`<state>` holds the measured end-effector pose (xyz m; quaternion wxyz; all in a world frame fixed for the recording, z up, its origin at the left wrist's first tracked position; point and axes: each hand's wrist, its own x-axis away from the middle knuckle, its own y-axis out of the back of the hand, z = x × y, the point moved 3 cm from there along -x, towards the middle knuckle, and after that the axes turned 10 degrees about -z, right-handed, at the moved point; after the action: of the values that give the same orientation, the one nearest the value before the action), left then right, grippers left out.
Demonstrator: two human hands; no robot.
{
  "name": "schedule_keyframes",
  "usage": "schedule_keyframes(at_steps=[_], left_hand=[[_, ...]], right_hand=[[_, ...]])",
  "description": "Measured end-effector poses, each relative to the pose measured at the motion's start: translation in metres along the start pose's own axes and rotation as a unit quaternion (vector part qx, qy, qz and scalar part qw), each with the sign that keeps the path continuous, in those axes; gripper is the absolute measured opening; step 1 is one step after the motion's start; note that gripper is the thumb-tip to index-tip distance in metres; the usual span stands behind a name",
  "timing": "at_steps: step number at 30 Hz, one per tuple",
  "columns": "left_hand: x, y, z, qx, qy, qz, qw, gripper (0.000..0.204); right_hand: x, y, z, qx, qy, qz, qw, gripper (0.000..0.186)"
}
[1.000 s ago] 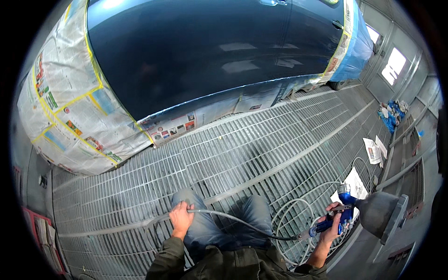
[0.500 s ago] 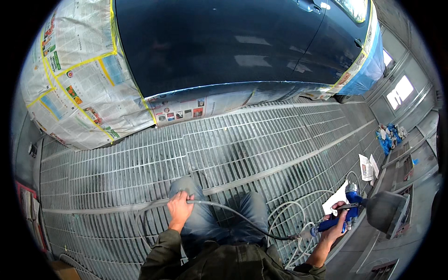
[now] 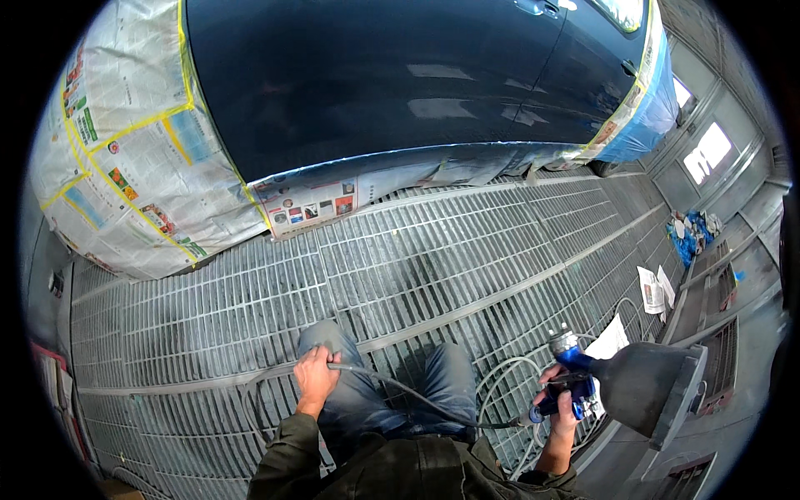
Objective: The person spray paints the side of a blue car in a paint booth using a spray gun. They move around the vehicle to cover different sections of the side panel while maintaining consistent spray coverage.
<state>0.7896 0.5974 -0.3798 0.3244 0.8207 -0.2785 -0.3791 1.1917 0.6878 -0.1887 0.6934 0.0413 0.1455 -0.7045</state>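
In my right hand (image 3: 562,414) is a blue and silver spray gun (image 3: 573,358), with the fingers wrapped round its handle. A large dark paint cup (image 3: 637,383) sticks out to the right of the gun, lying on its side in the view. From the handle's lower end a grey air hose (image 3: 385,380) runs left across my legs. My left hand (image 3: 317,377) is closed round that hose above my left knee. Beyond the floor stands a dark blue car side (image 3: 367,92), its lower edge bordered by masking newspaper (image 3: 304,204).
Newspaper and yellow tape cover the car's left end (image 3: 137,179); blue plastic sheeting (image 3: 654,117) wraps the right. Slatted metal grating (image 3: 417,242) forms the floor. Loops of hose (image 3: 493,379), a white sheet (image 3: 612,336) and a crumpled blue heap (image 3: 687,237) lie to the right.
My right hand has turned the spray gun, swinging its head leftward and bringing the cup closer and more into view. The left hand has shifted slightly left, still on the hose.
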Motion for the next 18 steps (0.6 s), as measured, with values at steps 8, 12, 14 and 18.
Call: schedule_keyframes(at_steps=[8, 12, 14, 18], left_hand=[[0.001, 0.001, -0.003, -0.017, -0.006, -0.005, 1.000, 0.029], [0.003, 0.002, -0.006, -0.021, -0.005, 0.003, 1.000, 0.028], [0.003, 0.005, -0.012, -0.032, -0.009, 0.014, 0.999, 0.028], [0.009, 0.007, -0.018, -0.051, -0.023, 0.027, 0.998, 0.028]], right_hand=[[0.005, -0.001, -0.009, -0.074, -0.082, 0.043, 0.993, 0.066], [0.006, 0.017, -0.016, -0.046, -0.120, 0.002, 0.992, 0.072], [0.009, 0.020, -0.012, -0.060, -0.054, -0.024, 0.996, 0.067], [0.014, 0.041, -0.008, -0.036, -0.030, -0.078, 0.996, 0.066]])
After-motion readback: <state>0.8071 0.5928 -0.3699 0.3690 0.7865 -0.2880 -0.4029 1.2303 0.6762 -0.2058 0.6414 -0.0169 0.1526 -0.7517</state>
